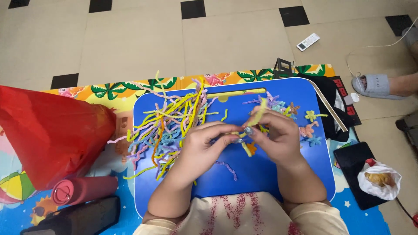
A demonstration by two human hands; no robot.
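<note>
My left hand (203, 146) and my right hand (274, 135) meet over the middle of a blue lap tray (261, 174). Both pinch and bend a yellow fuzzy pipe cleaner (257, 114) whose upper end sticks up between the fingers. A loose pile of pipe cleaners (167, 124) in yellow, pink, blue and orange lies on the tray's left half. Small finished flower shapes (308, 126) made of twisted stems sit to the right of my right hand. One purple strand (228, 169) lies alone near the tray's front.
A red plastic bag (52, 130) and a pink roll (82, 190) lie left of the tray on a colourful play mat. A white bag with food (379, 179) rests on a black pad at right. Another person's sandalled foot (376, 85) and a white remote (308, 41) are on the tiled floor.
</note>
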